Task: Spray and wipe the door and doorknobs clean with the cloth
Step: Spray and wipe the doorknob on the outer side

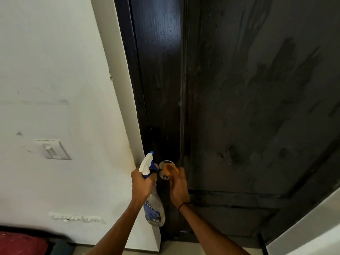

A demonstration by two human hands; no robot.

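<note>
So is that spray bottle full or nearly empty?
Nearly empty: the clear spray bottle, gripped by the left hand, shows liquid only near its bottom.

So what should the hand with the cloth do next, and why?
Probably rub the cloth around the doorknob. The right hand already presses it onto the knob, and part of the metal still shows uncovered. The left hand holds the spray bottle just beside it.

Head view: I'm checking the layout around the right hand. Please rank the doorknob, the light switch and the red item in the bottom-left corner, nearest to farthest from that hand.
From the right hand:
1. Doorknob, at its fingertips, under the orange cloth.
2. Light switch, on the white wall to the left.
3. Red item, in the bottom-left corner, low down.
</note>
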